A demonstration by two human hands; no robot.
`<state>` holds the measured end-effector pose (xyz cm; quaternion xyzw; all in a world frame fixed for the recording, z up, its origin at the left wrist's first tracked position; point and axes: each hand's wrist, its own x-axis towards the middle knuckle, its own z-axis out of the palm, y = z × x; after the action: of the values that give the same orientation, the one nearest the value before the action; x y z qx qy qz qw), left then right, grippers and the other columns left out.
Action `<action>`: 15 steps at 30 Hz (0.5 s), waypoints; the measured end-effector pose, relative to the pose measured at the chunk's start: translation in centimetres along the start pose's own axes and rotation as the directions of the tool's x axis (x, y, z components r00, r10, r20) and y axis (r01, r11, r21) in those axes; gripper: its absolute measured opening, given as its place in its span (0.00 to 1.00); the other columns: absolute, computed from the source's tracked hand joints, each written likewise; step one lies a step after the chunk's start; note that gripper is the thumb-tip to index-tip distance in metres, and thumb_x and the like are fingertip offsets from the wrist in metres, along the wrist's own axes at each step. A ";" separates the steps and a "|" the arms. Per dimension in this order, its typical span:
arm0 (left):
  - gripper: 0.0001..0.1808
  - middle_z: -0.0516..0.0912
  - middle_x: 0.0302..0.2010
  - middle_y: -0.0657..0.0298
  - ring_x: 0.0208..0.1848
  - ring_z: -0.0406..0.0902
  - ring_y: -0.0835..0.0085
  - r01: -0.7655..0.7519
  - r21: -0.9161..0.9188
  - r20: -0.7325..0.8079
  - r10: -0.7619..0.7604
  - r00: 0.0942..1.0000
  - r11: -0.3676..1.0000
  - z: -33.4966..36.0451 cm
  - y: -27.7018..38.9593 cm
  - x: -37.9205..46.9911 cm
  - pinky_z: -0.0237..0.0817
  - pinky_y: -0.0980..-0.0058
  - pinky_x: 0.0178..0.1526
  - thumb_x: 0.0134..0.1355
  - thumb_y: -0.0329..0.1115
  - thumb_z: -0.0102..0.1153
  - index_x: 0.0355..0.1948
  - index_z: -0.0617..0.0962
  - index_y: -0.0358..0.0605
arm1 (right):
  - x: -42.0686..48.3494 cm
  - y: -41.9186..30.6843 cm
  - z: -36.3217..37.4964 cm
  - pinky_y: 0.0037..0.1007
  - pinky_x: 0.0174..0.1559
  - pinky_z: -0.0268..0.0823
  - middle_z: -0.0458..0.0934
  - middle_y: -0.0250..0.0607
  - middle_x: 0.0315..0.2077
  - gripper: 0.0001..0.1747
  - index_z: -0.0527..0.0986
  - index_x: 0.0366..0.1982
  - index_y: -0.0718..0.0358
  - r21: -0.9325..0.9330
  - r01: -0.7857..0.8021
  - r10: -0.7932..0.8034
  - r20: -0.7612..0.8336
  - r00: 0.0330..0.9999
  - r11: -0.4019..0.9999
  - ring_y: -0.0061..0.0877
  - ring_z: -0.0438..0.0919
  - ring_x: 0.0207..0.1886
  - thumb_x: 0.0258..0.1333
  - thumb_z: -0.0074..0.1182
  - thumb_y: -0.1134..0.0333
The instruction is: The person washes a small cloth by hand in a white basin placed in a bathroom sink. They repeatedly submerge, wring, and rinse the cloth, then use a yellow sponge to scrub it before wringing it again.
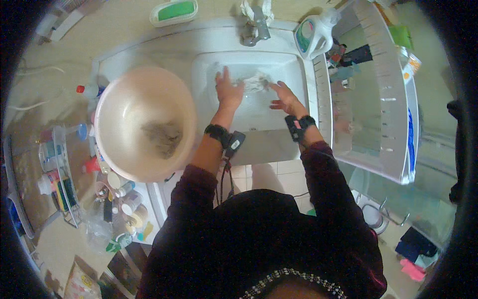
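Observation:
My left hand (229,91) is held over a white sink (261,117), its fingers spread and holding nothing. To its right my right hand (286,98) hovers in the basin area, fingers apart and also without anything in them. Between the two hands a crumpled white and grey thing (254,83), perhaps a wet cloth, lies in the sink; blur hides its exact kind. Behind the sink stands a grey metal faucet (257,31). A large pale plastic basin (123,112) is at the left, with a dark grey crumpled thing (164,138) on its bottom.
A detergent bottle (317,35) stands at the sink's back right corner. Along the right side runs a tall white slotted plastic bin (386,99). A white dish with a green insert (175,11) sits at the back. Several small bottles and jars (130,203) crowd the left.

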<state>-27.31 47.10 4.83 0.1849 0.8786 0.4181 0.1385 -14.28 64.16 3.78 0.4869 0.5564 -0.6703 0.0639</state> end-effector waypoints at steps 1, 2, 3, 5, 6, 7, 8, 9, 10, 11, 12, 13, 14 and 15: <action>0.45 0.57 0.68 0.48 0.69 0.52 0.46 -0.016 0.164 0.074 0.004 0.997 0.986 1.2 -0.6 -0.1 0.49 0.39 0.63 0.53 0.42 0.62 0.70 0.55 0.52 | 1.7 0.7 0.3 0.48 0.51 0.69 0.46 0.64 0.65 0.49 0.52 0.68 0.55 -0.289 0.097 -0.121 -0.069 0.990 0.952 0.53 0.67 0.57 0.50 0.58 0.42; 0.44 0.57 0.68 0.48 0.70 0.51 0.45 -0.007 0.332 0.167 -0.052 0.985 0.943 2.7 -1.2 -0.3 0.47 0.37 0.63 0.54 0.42 0.61 0.70 0.55 0.52 | 3.3 1.3 0.8 0.51 0.54 0.65 0.45 0.64 0.66 0.51 0.51 0.69 0.54 -0.558 0.186 -0.270 -0.070 0.960 0.808 0.56 0.65 0.59 0.50 0.57 0.41; 0.44 0.56 0.69 0.48 0.70 0.50 0.45 -0.026 0.486 0.255 -0.113 0.960 0.874 4.0 -2.0 -0.3 0.46 0.36 0.63 0.55 0.43 0.60 0.70 0.55 0.52 | 4.8 1.7 1.3 0.55 0.57 0.62 0.44 0.65 0.67 0.52 0.50 0.69 0.53 -0.757 0.194 -0.389 -0.085 0.917 0.624 0.59 0.62 0.61 0.50 0.57 0.40; 0.40 0.56 0.69 0.47 0.70 0.51 0.44 -0.199 0.587 0.331 -0.008 0.944 0.785 6.3 -4.2 0.2 0.42 0.34 0.64 0.59 0.42 0.55 0.70 0.55 0.54 | 6.6 2.7 2.5 0.50 0.63 0.55 0.45 0.56 0.68 0.41 0.54 0.68 0.52 -0.907 0.328 -0.539 0.144 0.830 0.263 0.62 0.57 0.64 0.55 0.53 0.50; 0.39 0.56 0.69 0.47 0.70 0.51 0.44 -0.270 0.597 0.328 0.077 0.942 0.755 7.3 -5.4 0.3 0.43 0.35 0.64 0.59 0.42 0.55 0.70 0.55 0.54 | 7.3 3.0 3.0 0.47 0.63 0.56 0.46 0.55 0.68 0.39 0.55 0.67 0.52 -0.933 0.359 -0.553 0.284 0.783 0.029 0.62 0.58 0.63 0.56 0.51 0.53; 0.40 0.55 0.69 0.47 0.69 0.51 0.44 -0.327 0.592 0.433 0.051 0.900 0.737 8.2 -6.7 0.8 0.44 0.36 0.64 0.57 0.41 0.57 0.70 0.55 0.55 | 8.1 3.0 3.3 0.43 0.63 0.58 0.47 0.53 0.68 0.37 0.56 0.67 0.52 -0.907 0.365 -0.463 0.421 0.780 -0.209 0.61 0.59 0.63 0.57 0.50 0.56; 0.42 0.54 0.69 0.48 0.69 0.51 0.44 -0.310 0.561 0.466 0.017 0.885 0.768 9.0 -8.0 1.3 0.46 0.37 0.64 0.55 0.39 0.59 0.69 0.56 0.57 | 8.7 3.1 3.4 0.43 0.60 0.62 0.52 0.55 0.66 0.34 0.58 0.66 0.52 -0.828 0.481 -0.319 0.557 0.767 -0.290 0.60 0.62 0.61 0.56 0.49 0.63; 0.43 0.53 0.70 0.48 0.69 0.51 0.44 -0.375 0.516 0.468 0.113 0.876 0.770 9.7 -9.2 1.8 0.47 0.38 0.64 0.53 0.38 0.61 0.69 0.56 0.58 | 9.5 3.1 3.3 0.45 0.58 0.63 0.54 0.55 0.65 0.34 0.59 0.65 0.51 -0.858 0.487 -0.246 0.513 0.823 -0.162 0.59 0.63 0.60 0.56 0.50 0.64; 0.40 0.57 0.68 0.48 0.68 0.56 0.46 -0.437 0.465 0.537 0.148 0.831 0.770 10.2 -10.3 2.3 0.50 0.43 0.64 0.55 0.38 0.59 0.68 0.59 0.55 | 10.6 2.6 3.2 0.47 0.57 0.64 0.56 0.56 0.63 0.35 0.59 0.65 0.51 -0.879 0.475 -0.118 0.476 0.872 -0.034 0.59 0.65 0.59 0.55 0.51 0.64; 0.37 0.62 0.65 0.49 0.65 0.60 0.48 -0.464 0.430 0.567 0.168 0.806 0.775 10.7 -11.3 2.6 0.53 0.46 0.63 0.55 0.40 0.59 0.66 0.61 0.53 | 11.1 2.8 2.9 0.48 0.53 0.66 0.62 0.58 0.59 0.33 0.60 0.64 0.51 -0.855 0.501 -0.230 0.465 0.855 0.135 0.57 0.68 0.55 0.55 0.51 0.63; 0.34 0.66 0.63 0.50 0.63 0.63 0.50 -0.419 0.379 0.459 0.225 0.859 0.825 11.1 -12.1 2.8 0.55 0.48 0.62 0.56 0.41 0.59 0.64 0.64 0.50 | 12.2 2.6 2.6 0.50 0.49 0.67 0.67 0.60 0.54 0.32 0.61 0.63 0.52 -0.868 0.447 -0.400 0.339 0.851 0.215 0.55 0.71 0.52 0.55 0.52 0.62; 0.32 0.70 0.59 0.51 0.60 0.67 0.51 -0.365 0.328 0.282 0.278 0.918 0.871 11.6 -12.8 3.2 0.58 0.49 0.60 0.56 0.44 0.60 0.60 0.67 0.47 | 12.8 2.8 2.5 0.49 0.48 0.68 0.69 0.61 0.51 0.31 0.62 0.62 0.53 -0.859 0.480 -0.576 0.305 0.758 0.177 0.54 0.72 0.50 0.55 0.52 0.61; 0.31 0.74 0.55 0.52 0.57 0.70 0.52 -0.369 0.252 0.037 0.372 0.927 0.895 12.0 -13.5 3.0 0.60 0.49 0.57 0.55 0.47 0.60 0.57 0.70 0.44 | 13.4 2.7 2.4 0.48 0.47 0.69 0.71 0.61 0.49 0.31 0.63 0.61 0.53 -0.850 0.506 -0.746 0.241 0.621 0.146 0.53 0.74 0.48 0.56 0.52 0.60; 0.31 0.75 0.53 0.54 0.54 0.72 0.54 -0.055 -0.002 -0.032 0.055 0.998 0.999 12.3 -14.2 2.8 0.63 0.53 0.54 0.54 0.47 0.61 0.56 0.70 0.44 | 13.4 3.1 2.8 0.47 0.46 0.69 0.73 0.60 0.46 0.31 0.64 0.60 0.54 -0.881 0.457 -0.749 0.219 0.625 0.123 0.51 0.75 0.46 0.55 0.54 0.57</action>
<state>-27.84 48.49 -14.12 0.2019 0.8748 0.4257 0.1132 -20.92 66.86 -8.34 0.1916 0.9666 -0.1617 -0.0526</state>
